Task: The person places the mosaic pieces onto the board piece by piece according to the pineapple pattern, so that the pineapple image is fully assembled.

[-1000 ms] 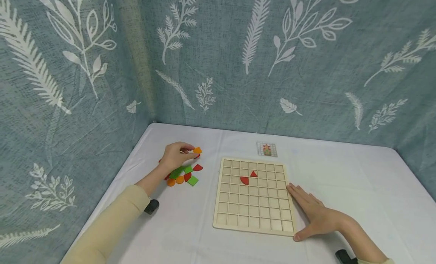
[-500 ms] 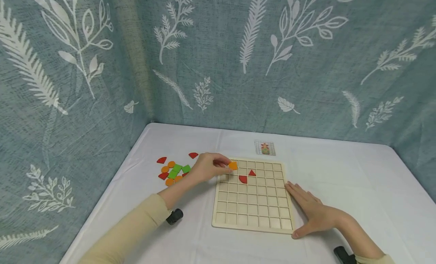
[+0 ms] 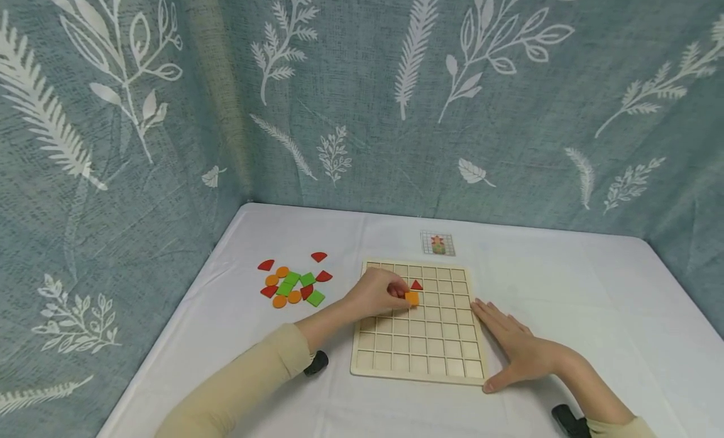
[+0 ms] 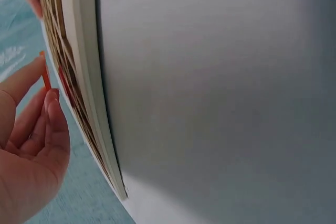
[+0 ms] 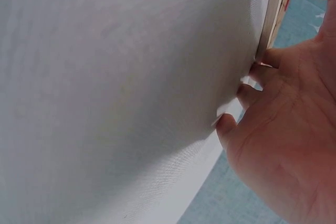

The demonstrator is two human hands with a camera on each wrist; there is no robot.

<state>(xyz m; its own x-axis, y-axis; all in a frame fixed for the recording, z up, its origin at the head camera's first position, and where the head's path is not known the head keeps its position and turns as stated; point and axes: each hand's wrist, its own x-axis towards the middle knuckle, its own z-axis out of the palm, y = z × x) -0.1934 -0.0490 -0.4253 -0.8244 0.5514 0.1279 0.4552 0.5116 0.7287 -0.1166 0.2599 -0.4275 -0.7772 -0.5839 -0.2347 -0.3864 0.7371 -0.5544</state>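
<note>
My left hand (image 3: 378, 292) pinches an orange square tile (image 3: 412, 298) between thumb and fingertips, close over the wooden grid board (image 3: 417, 380). In the left wrist view the orange tile (image 4: 45, 72) is seen edge-on, just above the board's cells. Right behind it in the head view, a red triangle (image 3: 416, 285) lies in a cell. The red quarter-circle on the board is hidden by the tile and hand in the head view. My right hand (image 3: 523, 350) lies with fingers spread along the board's right edge, thumb at the near corner and fingertips on the cloth.
Left of the board several loose tiles lie on the white cloth: green squares (image 3: 308, 279), orange circles (image 3: 279, 301) and red quarter-circles (image 3: 319, 257). A small pattern card (image 3: 438, 243) with a coloured figure lies behind the board. A patterned curtain (image 3: 351, 111) hangs beyond the table.
My left hand has carried the orange square from the loose tiles rightward to over the board, near the red triangle. The right hand stays at the board's edge.
</note>
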